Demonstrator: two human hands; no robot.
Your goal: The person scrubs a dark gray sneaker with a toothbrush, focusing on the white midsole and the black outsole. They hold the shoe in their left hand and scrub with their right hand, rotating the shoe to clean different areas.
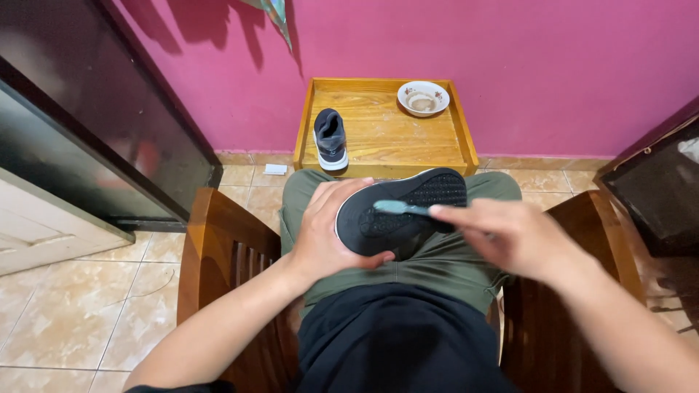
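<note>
left hand cupped around upturned shoe, right hand pinching toothbrush

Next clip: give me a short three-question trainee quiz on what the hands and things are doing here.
1. True or false: the shoe in the left hand is turned sole up.
2. What does the right hand hold against the sole?
A. a rag
B. a light blue toothbrush
C. a sponge
3. Where are the second shoe and the bowl?

Key
1. True: the black sole faces the camera, over the lap.
2. B, brush end on the sole.
3. Both on the wooden tray table by the pink wall; shoe at its front left, bowl at its back right.
</note>
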